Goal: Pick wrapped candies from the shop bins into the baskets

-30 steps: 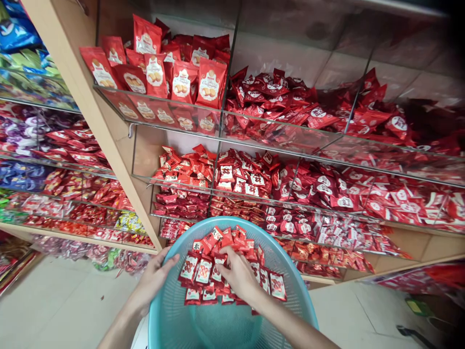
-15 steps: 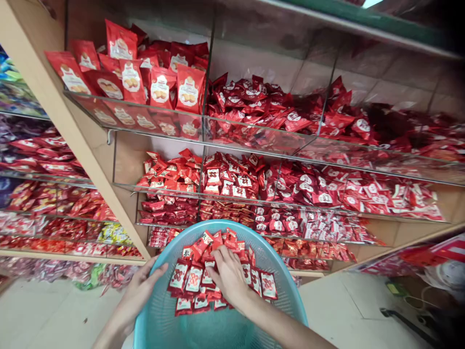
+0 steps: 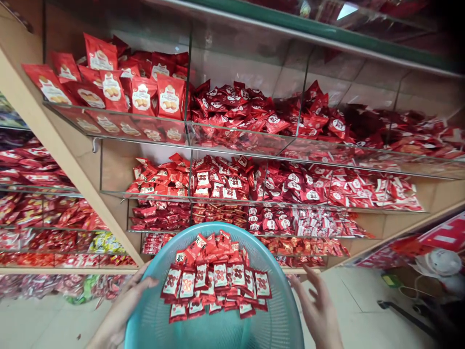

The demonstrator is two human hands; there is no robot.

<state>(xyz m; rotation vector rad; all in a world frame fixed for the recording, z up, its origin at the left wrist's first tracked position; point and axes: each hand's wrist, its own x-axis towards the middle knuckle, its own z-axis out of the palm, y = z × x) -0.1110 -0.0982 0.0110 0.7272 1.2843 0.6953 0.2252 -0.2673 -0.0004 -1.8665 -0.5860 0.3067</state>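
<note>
Your left hand (image 3: 121,310) gripped the left side of a teal plastic mesh basket (image 3: 281,295), its fingers curled over the rim. Your right hand (image 3: 318,310) was open with the fingers spread, holding nothing, just outside the basket's right rim and not touching it. Between your hands, the basket held a heap of small red sachets (image 3: 214,276), with white labels on many of them. The heap lay in the basket's middle and upper part, well clear of your right hand, and a bare stretch of teal mesh showed below it, nearest your wrists.

Straight ahead of your hands, beyond the basket's far rim, stood a shelf unit with clear-fronted bins. The lower bin row (image 3: 232,182) sat closest above the basket and was packed with red and orange-red packets (image 3: 160,179) on the left and red-and-white sachets (image 3: 227,186) on the right. The bin row above (image 3: 236,135) held larger red biscuit bags (image 3: 112,85) on the left and a mound of glossy red sachets (image 3: 232,106) on the right. Beyond your left hand, a wooden shelf upright (image 3: 61,145) ran down beside more bins of mixed red snack packets (image 3: 43,213). Below your right hand lay a pale tiled floor (image 3: 356,310).
</note>
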